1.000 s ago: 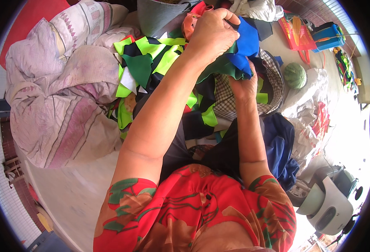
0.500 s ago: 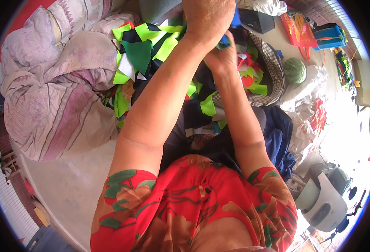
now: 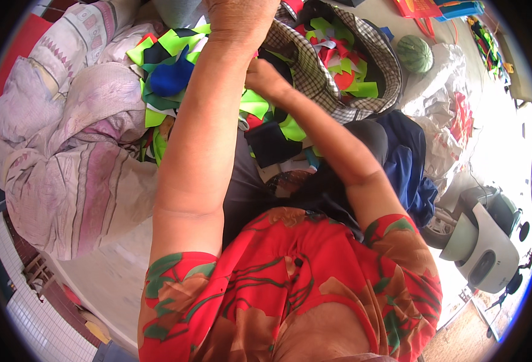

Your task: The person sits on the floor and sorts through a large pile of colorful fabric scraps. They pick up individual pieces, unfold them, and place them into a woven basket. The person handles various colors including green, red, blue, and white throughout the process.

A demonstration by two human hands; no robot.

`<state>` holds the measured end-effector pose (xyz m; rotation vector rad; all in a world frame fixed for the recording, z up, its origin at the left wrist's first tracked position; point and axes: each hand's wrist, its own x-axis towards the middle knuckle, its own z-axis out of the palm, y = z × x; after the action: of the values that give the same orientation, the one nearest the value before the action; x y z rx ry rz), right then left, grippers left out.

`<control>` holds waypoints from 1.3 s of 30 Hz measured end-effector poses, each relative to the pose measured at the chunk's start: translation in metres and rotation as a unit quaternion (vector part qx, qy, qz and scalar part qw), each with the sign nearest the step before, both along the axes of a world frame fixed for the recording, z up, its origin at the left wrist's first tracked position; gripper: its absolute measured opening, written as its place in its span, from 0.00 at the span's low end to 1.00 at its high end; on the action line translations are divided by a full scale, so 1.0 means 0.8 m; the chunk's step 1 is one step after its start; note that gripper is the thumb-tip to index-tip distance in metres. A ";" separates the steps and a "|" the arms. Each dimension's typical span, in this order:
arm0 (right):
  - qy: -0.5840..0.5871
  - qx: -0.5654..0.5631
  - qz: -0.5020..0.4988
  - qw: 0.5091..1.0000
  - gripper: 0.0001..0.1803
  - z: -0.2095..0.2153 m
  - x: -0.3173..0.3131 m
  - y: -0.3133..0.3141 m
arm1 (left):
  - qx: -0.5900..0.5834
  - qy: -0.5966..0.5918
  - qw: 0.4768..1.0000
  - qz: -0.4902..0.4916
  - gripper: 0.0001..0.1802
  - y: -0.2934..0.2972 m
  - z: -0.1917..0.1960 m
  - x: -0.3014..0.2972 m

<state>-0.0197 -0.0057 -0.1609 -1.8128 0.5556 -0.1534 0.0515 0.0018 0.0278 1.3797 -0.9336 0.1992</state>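
My left hand (image 3: 242,19) reaches to the top edge over the far side of a heap of cloth scraps; its fingers lie out of sight. Lower and to its right, my right hand (image 3: 267,81) is closed, its fingers curled over the heap and partly behind my left forearm. Whatever it may hold is hidden. Bright green scraps (image 3: 175,41), black and white pieces make up the heap. On its left part lies a blue cloth piece (image 3: 172,77). A black scrap (image 3: 273,145) rests near my lap.
Right of the heap stands a checked cloth bag (image 3: 393,75) holding red, green and white scraps. Beyond it are a watermelon (image 3: 414,54) and white plastic sheeting (image 3: 438,90). Crumpled patterned cloth (image 3: 85,181) fills the left. A grey-white machine (image 3: 486,253) stands at right.
My hands have moved apart and leftward from beside the bag. A blue piece now lies on the heap's left part, where none showed before. The whole view has shifted slightly.
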 end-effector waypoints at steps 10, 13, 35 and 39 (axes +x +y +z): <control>0.080 -0.028 -0.177 0.981 0.17 -0.025 -0.171 -0.203 | 0.031 0.146 0.972 -0.182 0.02 0.003 0.012 -0.031; 0.149 -0.057 -0.259 0.953 0.27 -0.104 -0.206 -0.260 | 0.011 0.115 0.973 -0.199 0.02 -0.007 -0.003 -0.028; 0.246 -0.345 0.000 0.906 0.15 -0.238 -0.161 -0.260 | 0.126 0.060 0.973 -0.186 0.06 -0.006 -0.015 -0.040; 0.170 -0.179 -0.147 0.958 0.14 -0.166 -0.170 -0.276 | 0.115 0.073 0.976 -0.171 0.05 -0.009 -0.012 -0.045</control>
<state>-0.1555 -0.2268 -0.2935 -2.1144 1.1007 -0.1519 0.0152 -0.0052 0.0179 1.3978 -1.0777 -0.2746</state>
